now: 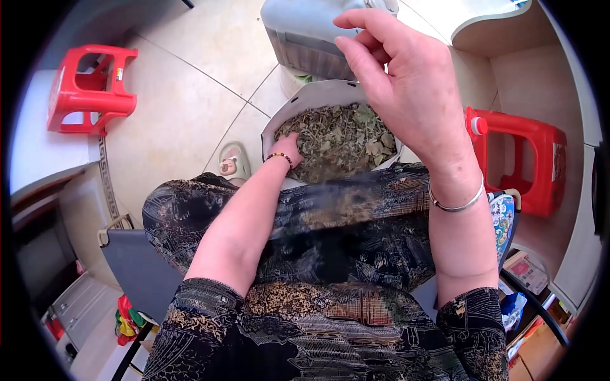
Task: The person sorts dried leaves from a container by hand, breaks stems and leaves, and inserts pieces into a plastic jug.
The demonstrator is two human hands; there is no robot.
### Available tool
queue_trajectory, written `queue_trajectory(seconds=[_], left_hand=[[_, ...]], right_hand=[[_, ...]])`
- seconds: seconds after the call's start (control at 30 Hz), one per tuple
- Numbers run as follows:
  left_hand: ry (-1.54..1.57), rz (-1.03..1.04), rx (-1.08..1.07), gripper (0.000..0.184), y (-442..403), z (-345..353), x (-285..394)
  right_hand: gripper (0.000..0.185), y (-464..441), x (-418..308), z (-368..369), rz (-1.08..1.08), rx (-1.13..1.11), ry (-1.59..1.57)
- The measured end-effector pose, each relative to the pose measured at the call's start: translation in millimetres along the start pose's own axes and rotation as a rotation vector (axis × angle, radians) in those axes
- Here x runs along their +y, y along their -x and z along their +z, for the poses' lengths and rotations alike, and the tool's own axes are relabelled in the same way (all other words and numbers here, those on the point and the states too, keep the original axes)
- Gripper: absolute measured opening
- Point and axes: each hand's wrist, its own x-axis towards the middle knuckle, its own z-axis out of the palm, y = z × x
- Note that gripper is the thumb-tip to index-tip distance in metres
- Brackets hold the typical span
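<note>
A white container [311, 95] stands in front of my knees, filled with dried leaves and stems [337, 136]. My left hand [287, 150] reaches into its left side, fingers curled down among the leaves; the fingertips are partly hidden. A beaded bracelet [279, 156] circles that wrist. Raised over the container's right edge, my right hand [406, 70] has its thumb and index finger apart, with nothing visible between them. The other fingers are bent. A silver bangle [459, 207] is on the right wrist.
A grey plastic container [305, 38] stands behind the leaves. Red stools [95, 95] are at the left and, with a red jug-like container [527, 152], at the right. A slipper [235, 162] lies on the tiled floor. A wooden cabinet [527, 70] borders the right side.
</note>
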Motion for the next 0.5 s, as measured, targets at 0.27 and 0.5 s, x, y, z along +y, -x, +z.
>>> queue_trajectory(seconds=[0.27, 0.5], left_hand=[[0.941, -0.124, -0.458, 0.027, -22, -24, 22], [0.629, -0.012, -0.034, 0.034, -34, -1, -4]], right_hand=[[0.018, -6, -5, -23, 0.142, -0.116, -0.131], [0.016, -9, -23, -34, 0.209, -0.121, -0.22]])
